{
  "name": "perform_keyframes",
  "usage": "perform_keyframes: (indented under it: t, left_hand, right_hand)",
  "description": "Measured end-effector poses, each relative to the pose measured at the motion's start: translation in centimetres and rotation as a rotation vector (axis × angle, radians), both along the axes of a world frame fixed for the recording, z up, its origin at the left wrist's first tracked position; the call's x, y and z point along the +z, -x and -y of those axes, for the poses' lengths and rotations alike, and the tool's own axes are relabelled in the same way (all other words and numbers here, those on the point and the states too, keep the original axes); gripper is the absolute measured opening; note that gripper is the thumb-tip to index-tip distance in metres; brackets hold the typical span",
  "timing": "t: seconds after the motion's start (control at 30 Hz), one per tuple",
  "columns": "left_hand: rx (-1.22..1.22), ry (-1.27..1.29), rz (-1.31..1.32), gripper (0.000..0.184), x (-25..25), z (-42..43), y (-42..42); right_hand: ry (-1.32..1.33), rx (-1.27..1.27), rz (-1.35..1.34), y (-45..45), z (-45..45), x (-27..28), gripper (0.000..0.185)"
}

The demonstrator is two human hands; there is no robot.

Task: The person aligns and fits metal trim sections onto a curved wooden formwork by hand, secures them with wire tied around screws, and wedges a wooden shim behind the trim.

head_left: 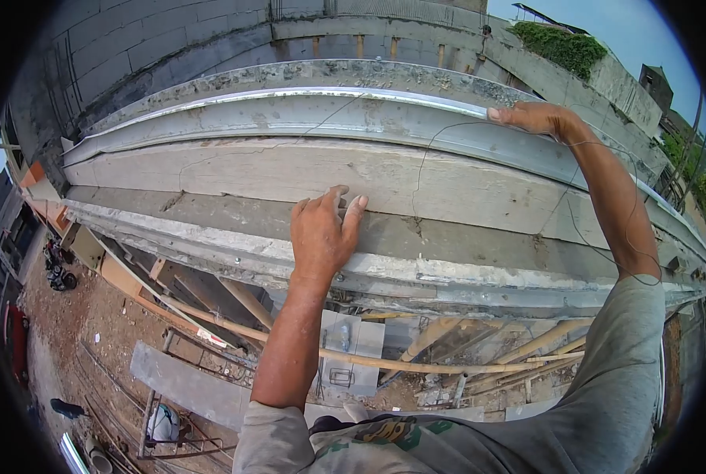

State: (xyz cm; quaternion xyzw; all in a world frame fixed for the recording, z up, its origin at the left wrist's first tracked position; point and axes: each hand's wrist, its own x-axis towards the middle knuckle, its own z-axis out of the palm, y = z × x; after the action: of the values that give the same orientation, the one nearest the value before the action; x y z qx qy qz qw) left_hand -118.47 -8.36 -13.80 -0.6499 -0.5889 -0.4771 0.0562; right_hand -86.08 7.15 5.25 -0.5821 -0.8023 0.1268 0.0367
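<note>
My left hand (321,237) is at the lower edge of a long pale board (274,170), its fingers bent and apart, with nothing seen in it. Farther up and right, my right hand (536,118) grips the upper edge of a long grey metal channel (321,117) that runs behind the board; its thumb lies along the rim and some fingertips are hidden. A thin wire (421,170) hangs over the channel and board, and more wire loops past my right forearm. Below the board lies a grey cement ledge (250,215).
A block wall (163,47) rises behind. Under the ledge are bamboo poles (448,368), a plank (187,387) and a metal frame (151,426). Far below, a motorcycle (59,272) stands on the dirt ground (92,316). Greenery (560,47) hangs over the far wall.
</note>
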Motion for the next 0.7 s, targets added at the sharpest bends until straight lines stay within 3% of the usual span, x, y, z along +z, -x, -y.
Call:
perform_keyframes:
  t: [0.1, 0.2, 0.3, 0.37, 0.4, 0.43, 0.5, 0.57, 0.63, 0.67, 0.7]
  left_hand:
    - [-0.004, -0.062, 0.029, 0.036, 0.0, 0.1, 0.3]
    - [-0.041, -0.021, 0.061, 0.033, 0.1, 0.5, 0.3]
    - [-0.166, -0.162, 0.111, 0.032, 0.4, -0.1, 1.0]
    - [-0.175, -0.256, 0.049, 0.032, 2.5, -0.7, 1.8]
    - [-0.180, -0.303, 0.019, 0.032, 4.0, -1.0, 2.2]
    - [-0.170, -0.408, -0.049, 0.033, 5.6, -1.6, 2.6]
    - [-0.129, -0.586, -0.194, 0.036, 8.9, -4.1, 3.2]
    - [-0.057, -0.725, -0.349, 0.042, 11.8, -7.2, 3.6]
    - [-0.048, -0.421, -0.381, 0.053, 13.7, -9.1, 4.4]
    - [-0.042, -0.269, -0.402, 0.060, 14.7, -10.1, 5.1]
    - [0.014, -0.338, -0.459, 0.079, 14.4, -12.1, 6.3]
  right_hand:
    - [-0.201, 0.026, 0.053, -0.3, -1.3, -1.2, 0.122]
    - [-0.050, -0.033, 0.130, 0.3, 0.3, -0.2, 0.117]
    - [-0.636, 0.153, 0.140, 1.5, 4.7, -1.4, 0.074]
    - [-1.249, 0.439, 0.132, 2.1, 8.7, -3.9, 0.035]
    - [-1.231, 0.631, 0.143, 3.0, 10.9, -5.2, 0.025]
    - [-0.979, 0.748, 0.278, 4.2, 14.1, -6.0, 0.021]
    - [-1.033, 1.075, 0.223, 7.3, 16.7, -9.2, 0.015]
    - [-1.164, 1.043, 0.318, 9.9, 17.6, -7.1, 0.016]
    - [-1.355, 0.879, 0.558, 11.3, 17.1, -3.4, 0.016]
    - [-1.325, 0.757, 0.671, 11.5, 16.1, -2.0, 0.014]
    - [-1.289, 0.639, 0.792, 11.7, 15.1, -0.6, 0.012]
